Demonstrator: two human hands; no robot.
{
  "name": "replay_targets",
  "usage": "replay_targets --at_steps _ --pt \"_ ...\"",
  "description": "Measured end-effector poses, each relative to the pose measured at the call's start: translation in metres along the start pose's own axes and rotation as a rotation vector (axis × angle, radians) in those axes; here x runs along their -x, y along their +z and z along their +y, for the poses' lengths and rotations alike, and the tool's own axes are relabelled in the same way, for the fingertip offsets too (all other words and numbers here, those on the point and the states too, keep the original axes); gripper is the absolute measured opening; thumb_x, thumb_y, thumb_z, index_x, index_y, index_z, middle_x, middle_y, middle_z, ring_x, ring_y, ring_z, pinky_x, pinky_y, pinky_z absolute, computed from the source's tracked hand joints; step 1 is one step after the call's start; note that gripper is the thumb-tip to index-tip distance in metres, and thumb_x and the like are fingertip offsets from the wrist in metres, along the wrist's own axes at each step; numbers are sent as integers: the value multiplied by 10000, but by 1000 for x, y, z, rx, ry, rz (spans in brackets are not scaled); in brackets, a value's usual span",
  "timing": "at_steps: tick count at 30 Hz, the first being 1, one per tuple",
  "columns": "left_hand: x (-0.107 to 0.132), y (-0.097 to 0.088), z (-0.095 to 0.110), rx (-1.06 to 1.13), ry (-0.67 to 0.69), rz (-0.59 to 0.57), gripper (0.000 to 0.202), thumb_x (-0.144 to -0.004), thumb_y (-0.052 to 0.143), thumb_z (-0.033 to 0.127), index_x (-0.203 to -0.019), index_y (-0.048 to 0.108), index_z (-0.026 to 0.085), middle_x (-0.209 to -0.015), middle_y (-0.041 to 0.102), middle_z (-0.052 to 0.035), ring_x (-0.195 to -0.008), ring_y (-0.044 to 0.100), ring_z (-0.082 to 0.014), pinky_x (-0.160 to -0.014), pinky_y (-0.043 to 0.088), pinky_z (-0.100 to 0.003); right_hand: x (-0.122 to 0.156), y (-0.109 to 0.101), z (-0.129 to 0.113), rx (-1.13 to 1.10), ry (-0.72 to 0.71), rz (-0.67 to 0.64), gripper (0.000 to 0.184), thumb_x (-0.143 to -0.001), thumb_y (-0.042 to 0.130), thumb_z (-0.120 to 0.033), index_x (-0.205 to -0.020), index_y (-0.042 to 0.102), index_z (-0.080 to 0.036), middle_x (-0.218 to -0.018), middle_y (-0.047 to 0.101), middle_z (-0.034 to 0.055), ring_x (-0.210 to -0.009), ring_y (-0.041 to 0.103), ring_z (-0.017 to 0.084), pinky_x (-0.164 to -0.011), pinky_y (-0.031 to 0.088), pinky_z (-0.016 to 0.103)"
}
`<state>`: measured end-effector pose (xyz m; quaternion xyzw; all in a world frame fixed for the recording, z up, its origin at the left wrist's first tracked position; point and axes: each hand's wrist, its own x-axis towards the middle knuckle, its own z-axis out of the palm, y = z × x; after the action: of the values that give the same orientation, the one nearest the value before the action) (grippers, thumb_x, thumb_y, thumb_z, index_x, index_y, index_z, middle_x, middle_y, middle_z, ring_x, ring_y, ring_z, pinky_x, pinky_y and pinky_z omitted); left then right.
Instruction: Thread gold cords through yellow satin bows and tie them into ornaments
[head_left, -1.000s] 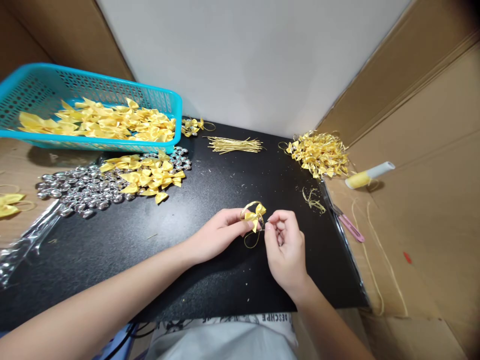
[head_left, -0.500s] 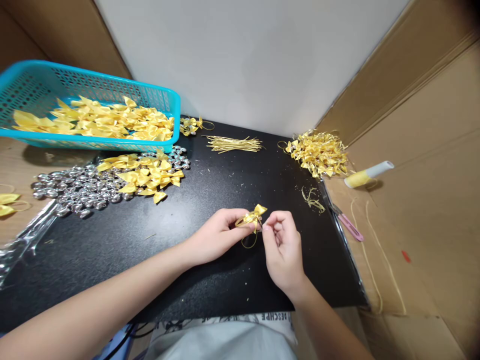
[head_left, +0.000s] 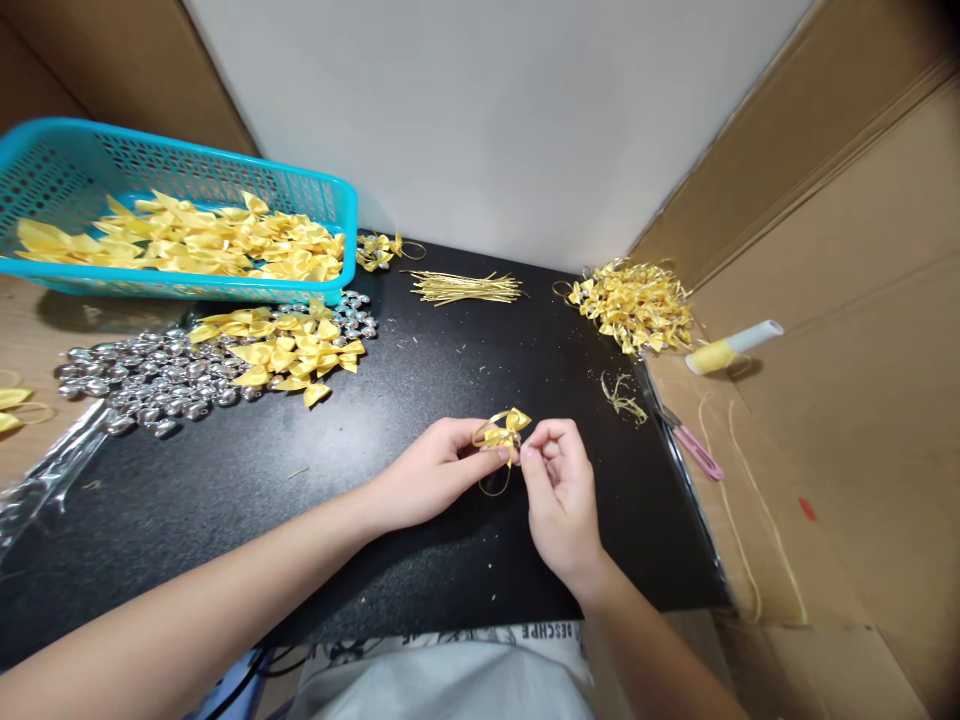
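Note:
Near the front middle of the black table, my left hand [head_left: 442, 472] pinches a yellow ribbon bow [head_left: 510, 425] between thumb and fingers. A thin gold cord loop [head_left: 495, 490] hangs below the bow. Close against its right side, my right hand [head_left: 561, 495] is closed, with thumb and index fingertips pressed together at the bow's edge. What those fingertips hold is too small to make out. Loose yellow bows [head_left: 289, 350] lie on a spread of silver beads [head_left: 150, 375] at the left.
A turquoise basket [head_left: 345, 235] of yellow bows stands back left. Gold ties [head_left: 469, 288] lie at the back, with a pile of finished-looking bows [head_left: 634, 305] to their right. Cord scraps [head_left: 624, 397], pink-handled snips [head_left: 697, 452] and a thread tube [head_left: 739, 345] are on the right.
The right fingertips have come slightly nearer the bow, which has turned a little. Otherwise both hands keep the same hold; the whole view has shifted slightly.

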<state>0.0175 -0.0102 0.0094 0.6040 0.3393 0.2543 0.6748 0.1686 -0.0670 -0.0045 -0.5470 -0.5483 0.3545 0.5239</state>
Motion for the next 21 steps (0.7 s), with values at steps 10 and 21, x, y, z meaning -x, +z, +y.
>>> replay_targets --at_steps 10,21 --pt "0 0 0 1 -7 3 318 -858 568 424 -804 635 117 -732 556 2 -689 469 -124 -663 401 -244 -1 0 -2 61 -2 40 87 -897 480 -157 -863 438 -225 -658 444 -67 -504 435 67 -488 357 192" --pt "0 -1 -1 56 -8 -34 321 -852 585 427 -798 619 112 -709 512 13 -669 420 -111 -638 364 -231 -1 0 -2 -99 48 -1 68 -924 474 -206 -867 442 -228 -716 445 -56 -560 408 73 -526 349 199"
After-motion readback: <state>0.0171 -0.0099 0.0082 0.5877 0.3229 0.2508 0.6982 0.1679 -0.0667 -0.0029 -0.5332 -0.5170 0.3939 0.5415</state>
